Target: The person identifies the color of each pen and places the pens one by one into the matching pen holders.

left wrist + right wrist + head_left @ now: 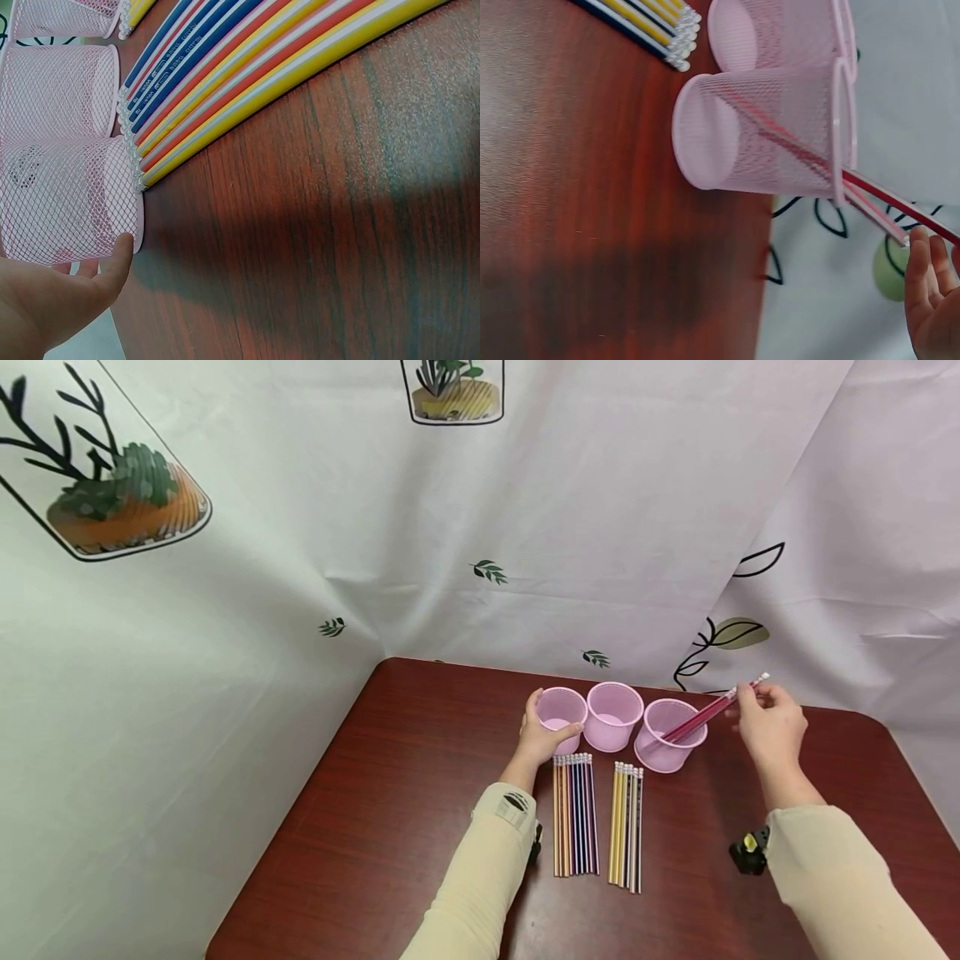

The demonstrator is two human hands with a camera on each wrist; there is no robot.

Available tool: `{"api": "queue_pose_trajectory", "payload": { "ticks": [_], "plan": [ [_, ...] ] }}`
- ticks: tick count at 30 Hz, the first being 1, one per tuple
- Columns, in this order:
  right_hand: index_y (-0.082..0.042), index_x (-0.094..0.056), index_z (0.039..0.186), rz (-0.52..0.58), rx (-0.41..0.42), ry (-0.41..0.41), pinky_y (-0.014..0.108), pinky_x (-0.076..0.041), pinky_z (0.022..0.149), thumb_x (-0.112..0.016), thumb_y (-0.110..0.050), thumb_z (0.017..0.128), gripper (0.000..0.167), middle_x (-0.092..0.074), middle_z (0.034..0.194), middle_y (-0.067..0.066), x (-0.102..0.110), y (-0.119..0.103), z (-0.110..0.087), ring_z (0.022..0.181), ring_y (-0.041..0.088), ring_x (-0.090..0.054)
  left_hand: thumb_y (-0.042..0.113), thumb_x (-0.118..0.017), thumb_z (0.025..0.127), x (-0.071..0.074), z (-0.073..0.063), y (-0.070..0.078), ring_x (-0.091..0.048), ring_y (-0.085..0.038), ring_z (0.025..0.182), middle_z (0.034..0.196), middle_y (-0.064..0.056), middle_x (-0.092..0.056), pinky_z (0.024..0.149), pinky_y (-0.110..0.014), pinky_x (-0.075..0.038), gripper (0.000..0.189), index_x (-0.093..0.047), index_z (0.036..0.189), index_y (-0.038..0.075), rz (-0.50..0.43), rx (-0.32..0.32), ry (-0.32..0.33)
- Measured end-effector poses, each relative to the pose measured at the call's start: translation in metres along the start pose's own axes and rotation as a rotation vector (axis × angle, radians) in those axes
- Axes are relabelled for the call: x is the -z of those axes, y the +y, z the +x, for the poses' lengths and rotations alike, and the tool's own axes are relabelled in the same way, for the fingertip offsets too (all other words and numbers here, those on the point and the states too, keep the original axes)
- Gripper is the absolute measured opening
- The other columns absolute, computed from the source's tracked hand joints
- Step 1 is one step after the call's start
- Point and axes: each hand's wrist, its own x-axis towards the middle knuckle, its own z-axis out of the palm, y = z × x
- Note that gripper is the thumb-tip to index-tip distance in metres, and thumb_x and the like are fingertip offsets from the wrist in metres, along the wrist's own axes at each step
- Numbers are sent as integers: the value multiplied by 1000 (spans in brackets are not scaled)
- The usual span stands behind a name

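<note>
Three pink mesh pencil cups stand side by side in the head view. My left hand (542,741) holds the left cup (567,745), thumb across its front and fingers round its outer side. Beside it is the middle cup (609,739). The right cup (663,758) has red pencils (701,717) leaning in it, their eraser ends sticking out over the rim. At the upper end of these, my right hand (772,727) pinches a red pencil (900,202). A second red pencil (881,219) leans beside it, its end near the fingertips in the right wrist view.
In front of the cups lie two rows of pencils on the dark red table (390,827): a left row (576,818) of orange, blue and purple ones, and a right row (626,831) of yellow, black and silver ones. A patterned white cloth (600,527) hangs behind.
</note>
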Motion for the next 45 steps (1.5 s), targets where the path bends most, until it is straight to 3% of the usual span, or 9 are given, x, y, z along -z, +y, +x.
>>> {"api": "queue_pose_trajectory", "payload": {
  "ticks": [8,23,28,40,45],
  "plan": [
    [-16,-52,87,63,-47,-42,15,-46,44,-58,-26,91,12,-56,55,-21,0,19,3,46,-2,-58,29,-85,66,-1,0,-1,-41,-31,121,137,-13,-38,98,-46,-34,94,-28,141,28,-8,-3,-1],
    [-15,-52,88,96,-132,-101,17,-46,43,-58,-27,91,14,-57,54,-21,-1,28,2,47,0,-58,28,-84,66,-1,0,-1,-40,-31,121,138,-12,-37,97,-47,-34,94,-28,141,28,-19,-8,1],
    [-13,-57,88,109,-127,-101,18,-46,44,-59,-31,90,18,-59,55,-19,-3,31,2,49,1,-59,29,-84,66,0,0,-1,-39,-31,122,138,-12,-37,98,-47,-33,94,-28,141,28,-10,-11,1],
    [-18,-58,85,37,-166,-122,19,-47,46,-58,-33,90,16,-57,53,-21,-3,32,3,50,-1,-58,28,-84,66,0,-1,0,-39,-32,122,138,-13,-37,97,-48,-33,93,-29,141,28,-18,-13,3],
    [-6,-59,101,19,-171,-138,18,-47,47,-57,-32,91,28,-56,53,-23,-5,35,3,51,-2,-57,28,-84,66,0,-1,0,-39,-33,122,138,-13,-37,97,-48,-33,93,-29,141,28,-16,-8,5]
  ]
}}
